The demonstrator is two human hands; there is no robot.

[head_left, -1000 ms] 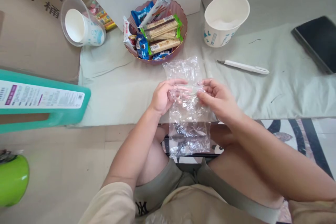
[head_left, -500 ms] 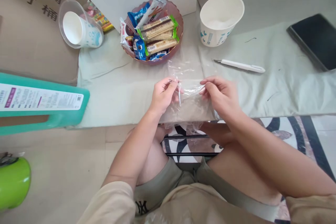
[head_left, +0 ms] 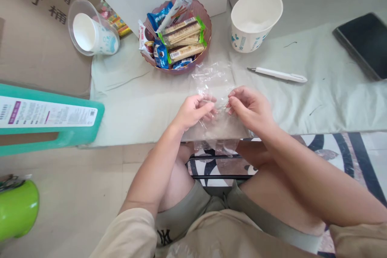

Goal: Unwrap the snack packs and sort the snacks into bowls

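Note:
A crumpled clear plastic bag [head_left: 215, 82] hangs between my hands over the near edge of the table. My left hand [head_left: 193, 111] pinches its left side with thumb and fingers closed. My right hand [head_left: 249, 107] pinches the right side the same way. The bag's upper part lies on the pale green cloth [head_left: 145, 105], and its lower end droops past the table edge toward my knees. Just beyond the bag stands a pink bowl [head_left: 205, 16] full of wrapped biscuits and snacks.
A white paper bowl [head_left: 255, 20] stands at the back right, a white pen [head_left: 278, 74] lies in front of it, and a dark tablet [head_left: 364, 44] sits at the far right. A paper cup inside a clear cup [head_left: 90, 32] lies tipped at the left. A teal stool [head_left: 51, 115] is at the left.
The bag hung long below the table edge a second ago; it has since been drawn up and bunched between my hands, which have come closer together.

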